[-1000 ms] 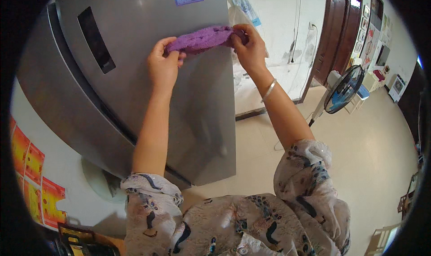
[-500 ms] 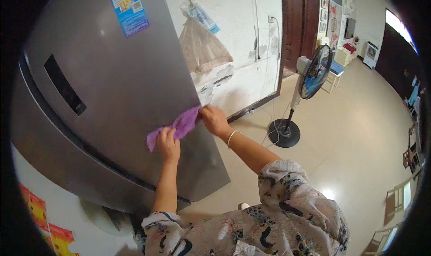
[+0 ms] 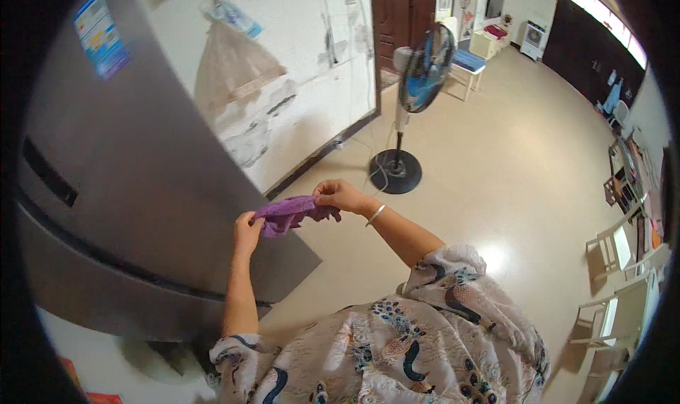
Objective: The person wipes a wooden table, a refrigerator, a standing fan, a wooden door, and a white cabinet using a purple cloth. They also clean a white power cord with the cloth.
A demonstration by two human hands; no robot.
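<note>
A purple cloth [image 3: 287, 214] is stretched between my two hands, sagging a little, with its right end hanging in loose folds. My left hand [image 3: 246, 232] pinches its left end in front of the grey refrigerator [image 3: 156, 163]. On the other side, my right hand [image 3: 341, 196] grips the cloth's upper right edge between thumb and fingers, and a pale bracelet circles that wrist. The cloth appears in front of the refrigerator's right edge and the floor; whether it touches the refrigerator I cannot tell.
A standing fan [image 3: 425, 71] with a round black base rises from the tiled floor [image 3: 453, 177] ahead, its cord trailing near the wall. A beige bag [image 3: 237, 67] hangs on the white wall. White chairs [image 3: 610, 252] line the right side, and a dark door [image 3: 588, 43] is far off.
The view has swung to the right. My hands have drawn the cloth away from the refrigerator's front and now hold it more level between them.
</note>
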